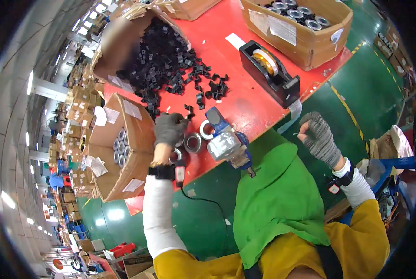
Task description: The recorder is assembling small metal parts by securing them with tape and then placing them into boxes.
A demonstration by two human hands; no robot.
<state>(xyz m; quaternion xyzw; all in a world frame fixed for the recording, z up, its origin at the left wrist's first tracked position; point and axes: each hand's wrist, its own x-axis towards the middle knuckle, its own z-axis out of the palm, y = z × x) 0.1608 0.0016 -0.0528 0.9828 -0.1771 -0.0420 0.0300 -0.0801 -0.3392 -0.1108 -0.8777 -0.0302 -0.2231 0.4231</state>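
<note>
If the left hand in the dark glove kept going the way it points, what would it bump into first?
The left hand points up the red table. It would probably first meet the few loose black plastic pieces just ahead, then the big pile spilling from the box, though depth is hard to judge.

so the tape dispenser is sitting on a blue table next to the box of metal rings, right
Not quite: the table is red, not blue. The head view shows the black tape dispenser sitting on that red top, next to the cardboard box of metal rings.
</note>
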